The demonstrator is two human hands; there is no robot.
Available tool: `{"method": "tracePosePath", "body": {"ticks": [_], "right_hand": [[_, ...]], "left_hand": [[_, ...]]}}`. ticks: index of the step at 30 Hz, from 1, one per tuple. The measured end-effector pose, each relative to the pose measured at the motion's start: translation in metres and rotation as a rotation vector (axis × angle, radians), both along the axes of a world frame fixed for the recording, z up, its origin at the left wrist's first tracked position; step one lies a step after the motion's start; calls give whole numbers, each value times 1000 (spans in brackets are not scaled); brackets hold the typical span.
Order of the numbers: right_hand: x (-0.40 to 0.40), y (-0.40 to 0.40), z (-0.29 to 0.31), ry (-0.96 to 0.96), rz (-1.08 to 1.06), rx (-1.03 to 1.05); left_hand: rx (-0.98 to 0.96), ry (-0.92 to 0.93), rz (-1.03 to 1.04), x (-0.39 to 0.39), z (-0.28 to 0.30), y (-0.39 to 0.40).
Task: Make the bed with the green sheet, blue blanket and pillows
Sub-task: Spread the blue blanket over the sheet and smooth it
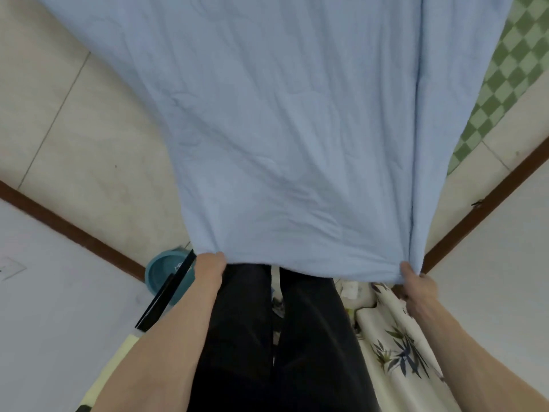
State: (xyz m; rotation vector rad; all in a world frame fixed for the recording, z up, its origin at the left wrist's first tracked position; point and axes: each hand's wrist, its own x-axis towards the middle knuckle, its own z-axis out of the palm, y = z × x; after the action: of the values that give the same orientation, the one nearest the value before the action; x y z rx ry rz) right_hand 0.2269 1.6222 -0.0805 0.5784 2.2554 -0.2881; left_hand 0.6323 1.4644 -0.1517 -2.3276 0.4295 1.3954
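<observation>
left hand [209,264] and right hand [416,282] each pinch a near corner of the blue blanket [297,129], fingers curled tight. held apart, so the edge between them stays taut for spreading over the green sheet [511,69] beyond the right hand.

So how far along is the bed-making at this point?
Done: the green sheet already lies spread at the upper right. In hand: the left hand and right hand grip the near edge of the blue blanket, stretched out ahead. Left: laying the blanket flat and placing pillows, none in view.
</observation>
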Motion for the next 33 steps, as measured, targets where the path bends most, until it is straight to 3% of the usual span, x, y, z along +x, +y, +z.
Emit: {"method": "tracePosePath", "body": {"ticks": [3, 6, 10, 16, 21, 25, 27, 30, 33], "right_hand": [[-2, -10, -2, -13, -17, 53], [-5, -23, 3, -128, 2, 115], [-17, -51, 8, -248, 61, 150], [-76, -120, 1, -217, 201, -91], [-174, -178, -14, -116, 211, -306], [-278, -240, -56, -99, 224, -406], [-324, -284, -83, -95, 300, -441], [-362, -346, -112, -173, 413, -528], [-369, -387, -126, -295, 459, -635]], "left_hand": [[118, 78, -313, -2, 1, 2], [86, 157, -543, -32, 7, -10], [-77, 349, -596, -107, 13, -37], [-274, 625, -854, -272, 25, -77], [-400, 703, -984, -412, 22, -89], [-440, 540, -1022, -510, -20, -79], [-422, 312, -1101, -546, -45, -70], [-367, 6, -1038, -584, -63, -58], [-462, -53, -941, -598, -64, -46]]}}
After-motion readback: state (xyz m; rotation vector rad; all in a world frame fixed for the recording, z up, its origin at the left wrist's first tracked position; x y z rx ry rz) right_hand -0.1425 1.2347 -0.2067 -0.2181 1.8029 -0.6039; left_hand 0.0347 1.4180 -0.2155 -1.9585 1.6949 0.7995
